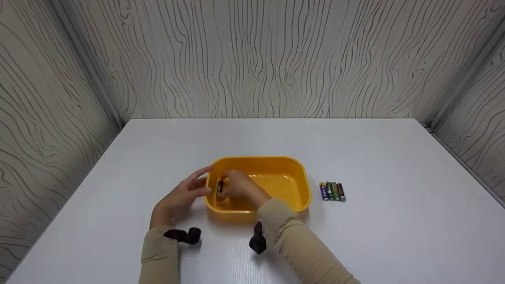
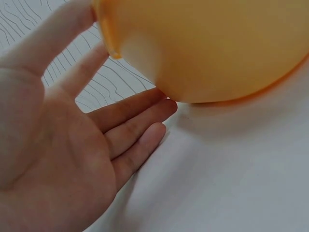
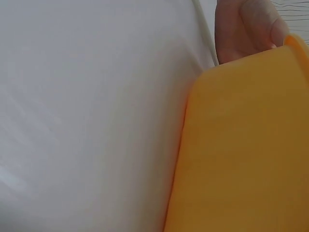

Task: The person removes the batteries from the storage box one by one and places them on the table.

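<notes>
A yellow plastic tub [image 1: 276, 213] sits on the white table. My right hand [image 1: 238, 185] reaches inside it and pinches a dark battery [image 1: 220, 187] by its ends, close to the left inner wall. My left hand [image 1: 183, 195] is at the tub's left side with fingers extended, fingertips at the rim and outer wall. From the left wrist view, that palm [image 2: 58, 150] faces the tub's outside [image 2: 217, 58]. In the right wrist view the tub wall hides my right hand, and part of my left hand [image 3: 246, 26] shows behind it.
To the right of the tub, several batteries [image 1: 332, 191] lie side by side in a row on the table [image 1: 394, 165]. A wood-grain patterned panel [image 1: 252, 59] stands along the table's back edge, with similar panels at both sides.
</notes>
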A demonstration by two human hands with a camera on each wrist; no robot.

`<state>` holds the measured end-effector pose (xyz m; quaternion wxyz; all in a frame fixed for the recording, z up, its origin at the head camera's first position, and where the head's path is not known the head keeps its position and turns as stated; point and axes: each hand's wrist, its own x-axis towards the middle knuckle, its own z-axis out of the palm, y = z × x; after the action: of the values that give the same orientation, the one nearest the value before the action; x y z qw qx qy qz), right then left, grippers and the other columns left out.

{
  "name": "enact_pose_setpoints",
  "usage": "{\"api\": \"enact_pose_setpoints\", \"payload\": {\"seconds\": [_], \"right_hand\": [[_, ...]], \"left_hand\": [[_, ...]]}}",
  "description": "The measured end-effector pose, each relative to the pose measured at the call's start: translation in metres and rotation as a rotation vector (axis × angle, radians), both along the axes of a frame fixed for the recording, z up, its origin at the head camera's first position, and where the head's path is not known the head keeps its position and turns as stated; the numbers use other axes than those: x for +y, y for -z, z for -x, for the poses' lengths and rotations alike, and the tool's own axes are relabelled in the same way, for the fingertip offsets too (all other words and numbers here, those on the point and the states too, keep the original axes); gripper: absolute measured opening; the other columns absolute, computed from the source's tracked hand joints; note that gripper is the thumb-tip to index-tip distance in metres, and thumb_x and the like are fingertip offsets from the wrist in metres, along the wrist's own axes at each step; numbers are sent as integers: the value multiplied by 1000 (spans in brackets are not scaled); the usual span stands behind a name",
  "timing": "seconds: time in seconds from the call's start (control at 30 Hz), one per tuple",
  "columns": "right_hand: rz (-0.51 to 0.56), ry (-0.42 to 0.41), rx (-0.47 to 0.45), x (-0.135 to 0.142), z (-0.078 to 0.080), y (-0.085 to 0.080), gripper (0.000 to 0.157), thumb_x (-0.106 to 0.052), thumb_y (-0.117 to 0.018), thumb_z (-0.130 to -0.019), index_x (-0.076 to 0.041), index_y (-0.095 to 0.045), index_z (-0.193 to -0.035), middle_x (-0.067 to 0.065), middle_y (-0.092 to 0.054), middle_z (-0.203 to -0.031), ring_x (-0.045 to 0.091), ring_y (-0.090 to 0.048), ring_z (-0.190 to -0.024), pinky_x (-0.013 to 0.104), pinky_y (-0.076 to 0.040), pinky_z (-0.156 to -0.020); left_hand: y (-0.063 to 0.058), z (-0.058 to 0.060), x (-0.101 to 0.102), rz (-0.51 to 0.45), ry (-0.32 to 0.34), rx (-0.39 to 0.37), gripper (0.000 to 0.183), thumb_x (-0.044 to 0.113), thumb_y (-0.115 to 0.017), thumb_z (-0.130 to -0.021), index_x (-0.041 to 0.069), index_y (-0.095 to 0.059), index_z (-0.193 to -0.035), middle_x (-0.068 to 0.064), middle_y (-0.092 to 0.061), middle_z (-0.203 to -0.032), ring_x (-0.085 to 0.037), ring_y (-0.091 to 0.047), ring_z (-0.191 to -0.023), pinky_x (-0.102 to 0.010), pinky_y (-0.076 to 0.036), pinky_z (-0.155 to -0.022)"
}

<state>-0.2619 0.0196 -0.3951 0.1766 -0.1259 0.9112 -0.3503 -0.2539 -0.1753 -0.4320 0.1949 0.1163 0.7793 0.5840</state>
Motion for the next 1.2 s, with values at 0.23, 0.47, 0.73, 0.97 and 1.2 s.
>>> {"api": "enact_pose_setpoints", "payload": {"seconds": [0.23, 0.47, 0.73, 0.97, 1.2], "right_hand": [[30, -16, 0, -4, -2, 4, 40, -13, -78, -79, -9, -66, -117, 8, -69, -115, 21, -57, -97, 39, -49, -106], [66, 7, -12, -4, -3, 9, 42, -10, -78, -79, -9, -62, -118, 8, -68, -113, 20, -57, -94, 37, -51, -101], [74, 62, -27, -6, -5, 8, 37, -8, -77, -80, -9, -63, -114, 6, -68, -105, 21, -57, -89, 36, -54, -95], [33, 51, -4, -6, -7, 7, 35, -7, -74, -82, -11, -64, -116, 5, -69, -107, 21, -58, -90, 38, -53, -99], [11, 43, -4, -5, -8, 6, 29, -7, -71, -85, -11, -65, -113, 4, -69, -99, 21, -59, -86, 38, -55, -96]], "left_hand": [[1, 1, -1, -20, 13, -6, 65, 30, -64, -92, 36, -32, -149, -9, -33, -159, -34, -27, -149, -65, -8, -120], [1, 1, -2, -56, 46, -6, 66, 28, -62, -93, 33, -29, -150, -11, -30, -160, -34, -25, -150, -63, -8, -122], [0, 0, -1, -39, 6, -16, 65, 30, -65, -91, 37, -33, -148, -8, -31, -160, -32, -25, -150, -63, -8, -121], [1, 1, 0, -24, -10, -18, 65, 30, -65, -91, 39, -33, -147, -8, -32, -159, -32, -27, -149, -64, -8, -121], [1, 1, 0, -15, -29, -19, 64, 31, -66, -90, 41, -36, -145, -7, -36, -157, -32, -29, -149, -65, -7, -120]]}}
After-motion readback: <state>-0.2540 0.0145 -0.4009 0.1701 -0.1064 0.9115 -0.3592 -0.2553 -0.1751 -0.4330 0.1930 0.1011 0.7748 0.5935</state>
